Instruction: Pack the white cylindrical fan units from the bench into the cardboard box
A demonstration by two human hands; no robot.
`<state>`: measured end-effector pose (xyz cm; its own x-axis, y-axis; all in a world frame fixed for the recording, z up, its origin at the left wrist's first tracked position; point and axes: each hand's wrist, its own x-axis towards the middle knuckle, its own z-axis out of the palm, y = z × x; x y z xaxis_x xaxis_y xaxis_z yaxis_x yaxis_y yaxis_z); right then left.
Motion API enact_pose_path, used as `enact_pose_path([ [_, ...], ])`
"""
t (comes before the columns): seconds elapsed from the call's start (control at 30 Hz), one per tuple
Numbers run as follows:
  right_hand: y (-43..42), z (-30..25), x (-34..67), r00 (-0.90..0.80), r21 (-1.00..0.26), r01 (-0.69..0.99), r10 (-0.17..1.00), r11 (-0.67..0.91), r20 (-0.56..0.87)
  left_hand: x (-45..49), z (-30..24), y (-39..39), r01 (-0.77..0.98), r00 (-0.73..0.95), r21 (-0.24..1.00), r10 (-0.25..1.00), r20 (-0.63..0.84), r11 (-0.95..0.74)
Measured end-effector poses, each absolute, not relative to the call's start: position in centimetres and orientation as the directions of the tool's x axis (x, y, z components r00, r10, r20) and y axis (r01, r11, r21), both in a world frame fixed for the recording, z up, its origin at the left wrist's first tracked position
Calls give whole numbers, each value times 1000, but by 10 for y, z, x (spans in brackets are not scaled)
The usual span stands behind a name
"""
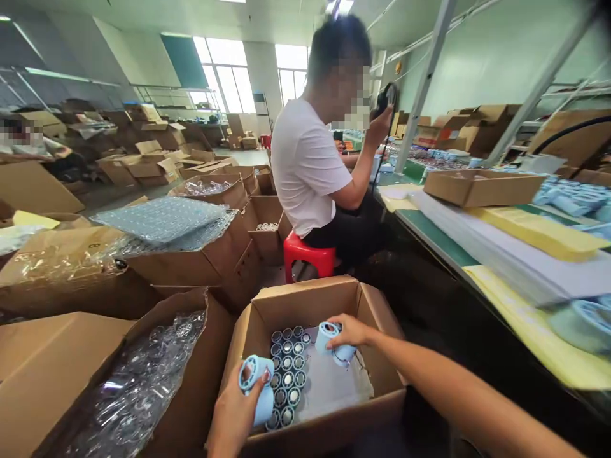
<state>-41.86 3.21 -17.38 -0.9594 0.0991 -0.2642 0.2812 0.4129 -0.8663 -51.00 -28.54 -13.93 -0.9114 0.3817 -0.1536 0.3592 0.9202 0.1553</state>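
Left hand [233, 420], right hand [351, 332]: fingers closed on light-blue spools, over cardboard box
Left light-blue spool [256, 388] and right light-blue spool [335, 343] partly finger-covered, both above box [305, 299]; hand hides some round parts [286, 375] inside. Seated co-worker [305, 172] beyond box.

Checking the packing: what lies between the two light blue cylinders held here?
Head view: rows of small blue-rimmed cylinders stand in the cardboard box between the cylinder in the left hand and the cylinder in the right hand.
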Motion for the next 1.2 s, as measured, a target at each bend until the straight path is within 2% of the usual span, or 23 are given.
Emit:
enact_pose_path([
  [0.03,29,-210,-432,-944,-836,326,117,442,-307,-518,-156,-274,314,-916,201,351,-193,928],
  [0.1,24,-278,-449,-904,-770,424,167,476,-394,-534,-194,-252,316,-884,225,372,-283,922],
  [0.27,11,-419,-464,-761,-596,628,237,500,-604,-570,-324,-204,516,-650,154,503,-570,842],
  [0.43,-6,-514,-470,-675,-482,672,198,562,-711,-563,-460,-182,739,-301,134,502,-811,660],
  [0.6,-26,-577,-491,-706,-503,622,154,600,-691,-539,-542,-206,850,-44,247,529,-847,465],
  [0.73,-48,-604,-505,-742,-533,584,135,613,-657,-537,-572,-240,873,-5,258,535,-845,415],
  [0.9,-77,-608,-502,-769,-584,554,97,594,-631,-540,-586,-255,884,-24,233,537,-843,406],
  [1.1,-85,-594,-486,-770,-686,524,-65,505,-635,-519,-573,-260,888,-113,135,492,-863,440],
  [1.2,-77,-582,-488,-714,-679,560,-139,474,-686,-517,-550,-269,880,-122,139,499,-858,454],
])
